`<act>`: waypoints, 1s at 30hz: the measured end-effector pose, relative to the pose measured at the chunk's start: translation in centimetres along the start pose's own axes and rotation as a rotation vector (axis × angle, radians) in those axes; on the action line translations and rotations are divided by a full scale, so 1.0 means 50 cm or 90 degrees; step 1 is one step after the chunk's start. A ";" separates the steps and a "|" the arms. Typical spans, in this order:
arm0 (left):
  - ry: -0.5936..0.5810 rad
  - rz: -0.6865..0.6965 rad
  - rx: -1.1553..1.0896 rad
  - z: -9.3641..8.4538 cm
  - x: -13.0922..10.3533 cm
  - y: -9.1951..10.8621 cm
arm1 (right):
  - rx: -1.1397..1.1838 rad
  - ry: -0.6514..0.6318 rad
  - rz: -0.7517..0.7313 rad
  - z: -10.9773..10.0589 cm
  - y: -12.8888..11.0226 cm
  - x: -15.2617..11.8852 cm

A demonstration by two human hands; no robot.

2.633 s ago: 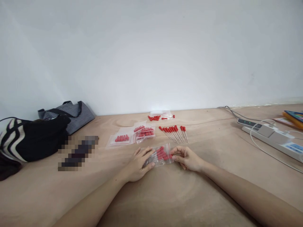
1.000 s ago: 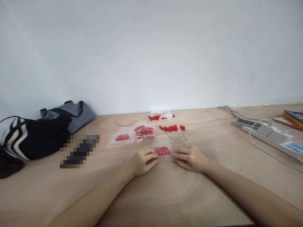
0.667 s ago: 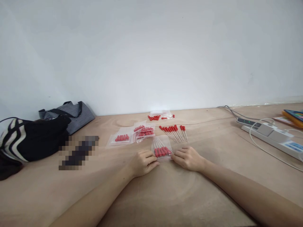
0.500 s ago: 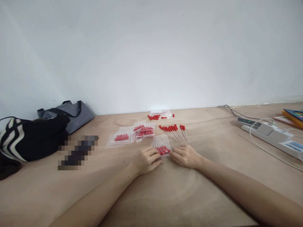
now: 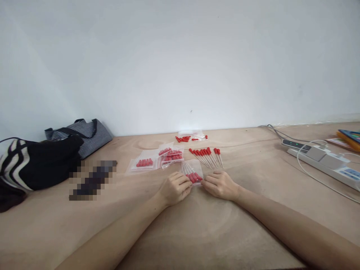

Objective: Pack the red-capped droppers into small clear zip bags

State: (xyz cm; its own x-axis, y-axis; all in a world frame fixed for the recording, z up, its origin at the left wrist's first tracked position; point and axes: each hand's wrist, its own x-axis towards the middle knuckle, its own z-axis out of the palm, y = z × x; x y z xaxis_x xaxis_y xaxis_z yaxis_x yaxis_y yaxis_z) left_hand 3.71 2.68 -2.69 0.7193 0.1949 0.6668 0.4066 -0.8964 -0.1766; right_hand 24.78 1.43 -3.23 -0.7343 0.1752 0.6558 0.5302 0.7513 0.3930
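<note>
A clear zip bag (image 5: pixel 191 165) with several red-bulbed droppers inside lies flat on the table, bulbs toward me. My left hand (image 5: pixel 176 187) is closed at the bag's near left corner, with thumb and fingers pinched together there. At the near right corner my right hand (image 5: pixel 219 185) also has its fingers closed on the bag's edge. Just beyond it, several loose droppers (image 5: pixel 205 155) lie side by side, their red bulbs pointing away from me. Left of the bag, a pile of filled zip bags (image 5: pixel 172 155) overlaps, and another filled bag (image 5: pixel 144 162) lies beside it.
Loose red rubber bulbs (image 5: pixel 183 139) and a clear plastic bag (image 5: pixel 194 134) lie near the wall. A black bag (image 5: pixel 47 161), a striped bag (image 5: pixel 94 138) and a blurred dark object (image 5: pixel 94 180) are at left. A white power strip (image 5: pixel 326 165) with cables sits at right.
My left thumb has moved up closer to the fingers at the bag's near edge. The right hand, the bag and the other things stay nearly as they were.
</note>
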 end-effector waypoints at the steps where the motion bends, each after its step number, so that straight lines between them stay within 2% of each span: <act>1: 0.005 0.007 0.002 0.003 0.004 0.000 | 0.002 0.002 0.003 -0.001 -0.001 0.002; 9: 0.002 0.049 0.021 0.013 0.016 0.002 | 0.012 0.005 0.068 0.006 -0.017 0.013; 21: -0.005 0.088 0.058 0.008 0.021 0.007 | 0.012 0.010 0.059 0.007 -0.021 0.020; 25: 0.011 0.089 0.050 -0.007 0.007 -0.005 | 0.025 0.006 0.056 0.005 -0.012 0.011; 30: -0.016 0.059 0.052 -0.038 -0.023 -0.024 | 0.045 -0.019 0.074 0.001 0.004 -0.004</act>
State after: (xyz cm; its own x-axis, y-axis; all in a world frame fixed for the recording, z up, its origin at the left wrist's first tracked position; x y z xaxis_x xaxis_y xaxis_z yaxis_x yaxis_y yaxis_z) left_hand 1.34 2.76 -1.88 0.7694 0.1230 0.6268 0.3813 -0.8757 -0.2962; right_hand 25.04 1.58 -3.33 -0.6826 0.2825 0.6740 0.5822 0.7676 0.2680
